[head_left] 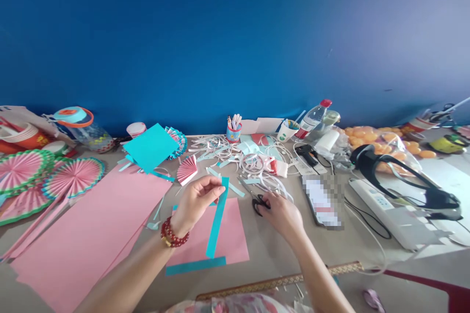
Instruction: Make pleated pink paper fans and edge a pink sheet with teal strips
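My left hand (198, 200), with a red bead bracelet on the wrist, pinches a teal paper strip (216, 225) near its top end. The strip hangs at a slant over a pink paper sheet (235, 234). Along that sheet's lower edge lies a second teal strip (196, 266). To the right, my right hand (282, 212) has its fingers closed at the black handles of a pair of scissors (258, 200). The scissors are low at the tabletop, blades pointing away from me to the upper left.
Large pink sheets (99, 220) and pleated paper fans (75, 178) occupy the left side, with teal sheets (151, 146) behind. Paper scraps (216, 149) litter the middle back. A phone (323, 203), glue gun (307, 154), power strip (382, 210) and bottle (312, 120) stand or lie rightward.
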### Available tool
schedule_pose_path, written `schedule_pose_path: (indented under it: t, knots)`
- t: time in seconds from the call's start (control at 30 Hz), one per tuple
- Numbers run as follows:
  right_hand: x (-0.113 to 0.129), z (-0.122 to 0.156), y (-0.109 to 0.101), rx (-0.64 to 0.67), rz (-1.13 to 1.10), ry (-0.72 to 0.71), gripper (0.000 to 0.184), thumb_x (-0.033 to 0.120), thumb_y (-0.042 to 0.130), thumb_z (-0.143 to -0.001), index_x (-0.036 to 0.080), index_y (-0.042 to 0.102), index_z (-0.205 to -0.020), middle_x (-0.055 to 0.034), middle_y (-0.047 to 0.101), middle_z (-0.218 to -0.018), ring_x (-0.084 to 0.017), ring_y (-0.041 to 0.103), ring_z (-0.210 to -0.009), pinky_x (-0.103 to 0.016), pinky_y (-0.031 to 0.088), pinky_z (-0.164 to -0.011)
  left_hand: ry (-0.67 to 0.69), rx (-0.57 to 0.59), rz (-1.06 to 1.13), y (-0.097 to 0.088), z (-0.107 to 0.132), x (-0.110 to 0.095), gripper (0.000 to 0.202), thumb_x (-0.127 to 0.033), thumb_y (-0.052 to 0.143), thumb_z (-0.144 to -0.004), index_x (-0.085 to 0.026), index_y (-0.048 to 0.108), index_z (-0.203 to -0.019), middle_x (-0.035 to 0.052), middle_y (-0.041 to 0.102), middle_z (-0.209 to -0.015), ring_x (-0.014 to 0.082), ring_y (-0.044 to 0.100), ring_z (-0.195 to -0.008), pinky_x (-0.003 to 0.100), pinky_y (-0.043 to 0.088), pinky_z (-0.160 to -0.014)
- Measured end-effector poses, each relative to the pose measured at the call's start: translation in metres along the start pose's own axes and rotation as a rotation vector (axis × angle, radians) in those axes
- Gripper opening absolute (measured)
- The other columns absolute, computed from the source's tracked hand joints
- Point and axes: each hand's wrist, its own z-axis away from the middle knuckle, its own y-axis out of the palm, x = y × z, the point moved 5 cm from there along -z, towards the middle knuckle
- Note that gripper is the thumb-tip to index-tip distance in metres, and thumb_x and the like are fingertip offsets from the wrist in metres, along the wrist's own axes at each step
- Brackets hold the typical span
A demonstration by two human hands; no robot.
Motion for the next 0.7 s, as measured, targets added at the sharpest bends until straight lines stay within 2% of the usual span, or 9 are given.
schedule_pose_path:
  t: [0.07, 0.13, 0.27, 0.37, 0.47, 0.53, 0.7]
  knots:
    - [-0.006, -0.004, -0.005, 0.001, -0.025, 0.042, 0.009, 0.033, 0.063, -0.079, 0.024, 0.064, -0.08, -0.0053, 0.068, -0.077, -0.023, 0.062, -0.07, -0.029, 0.033, -0.053, 0.003, -0.027, 0.019, -0.003, -0.003, -0.002, 0.025, -0.043, 0.065, -0.081, -0.019, 0.06, -0.083, -0.0025, 0.058, -0.066, 0.012, 0.055, -0.062, 0.024, 0.048, -0.063]
    - [-0.015, -0.008, -0.01, 0.024, -0.153, 0.061, 0.013, 0.037, 0.063, -0.078, 0.024, 0.062, -0.078, -0.0025, 0.066, -0.072, -0.021, 0.061, -0.066, -0.028, 0.034, -0.053, -0.005, -0.046, 0.015, -0.006, -0.005, -0.003, 0.024, -0.041, 0.065, -0.081, -0.019, 0.057, -0.081, -0.0029, 0.056, -0.065, 0.0117, 0.055, -0.062, 0.023, 0.047, -0.064]
    - [-0.029, -0.013, -0.009, 0.161, -0.709, 0.074, 0.029, 0.047, 0.066, -0.077, 0.021, 0.059, -0.086, 0.0022, 0.061, -0.064, -0.015, 0.055, -0.054, -0.027, 0.041, -0.051, 0.026, -0.056, -0.01, -0.011, -0.009, -0.003, 0.025, -0.041, 0.061, -0.083, -0.019, 0.053, -0.075, -0.0021, 0.055, -0.067, 0.0123, 0.054, -0.065, 0.024, 0.046, -0.067]
    - [-0.028, -0.016, -0.006, 0.165, -0.972, 0.061, 0.043, 0.055, 0.071, -0.072, 0.018, 0.06, -0.091, -0.0004, 0.062, -0.069, -0.013, 0.053, -0.054, -0.025, 0.04, -0.048, 0.061, -0.075, -0.052, -0.013, -0.012, 0.0, 0.023, -0.04, 0.059, -0.084, -0.019, 0.054, -0.076, -0.0022, 0.054, -0.068, 0.0127, 0.053, -0.068, 0.024, 0.045, -0.069]
    - [-0.009, -0.016, -0.005, 0.105, -1.0, 0.014, 0.047, 0.06, 0.071, -0.072, 0.018, 0.061, -0.089, -0.0038, 0.064, -0.074, -0.015, 0.055, -0.06, -0.025, 0.04, -0.05, 0.075, -0.094, -0.092, -0.014, -0.013, 0.003, 0.022, -0.039, 0.057, -0.084, -0.019, 0.054, -0.075, -0.0026, 0.052, -0.069, 0.0124, 0.051, -0.069, 0.023, 0.043, -0.068]
    - [0.014, -0.011, -0.003, 0.102, -1.024, -0.033, 0.047, 0.063, 0.07, -0.073, 0.019, 0.059, -0.084, -0.002, 0.06, -0.068, -0.015, 0.054, -0.06, -0.025, 0.04, -0.051, 0.071, -0.103, -0.11, -0.014, -0.012, 0.003, 0.023, -0.039, 0.057, -0.085, -0.019, 0.053, -0.075, -0.0027, 0.053, -0.069, 0.0124, 0.051, -0.069, 0.023, 0.042, -0.067]
    - [0.077, 0.012, 0.008, 0.293, -1.267, -0.103, 0.044, 0.059, 0.072, -0.075, 0.018, 0.056, -0.081, -0.0007, 0.058, -0.068, -0.013, 0.053, -0.062, -0.024, 0.043, -0.056, 0.036, -0.12, -0.123, -0.012, -0.006, -0.002, 0.022, -0.039, 0.057, -0.085, -0.02, 0.053, -0.076, -0.0028, 0.053, -0.071, 0.0125, 0.051, -0.069, 0.022, 0.043, -0.066]
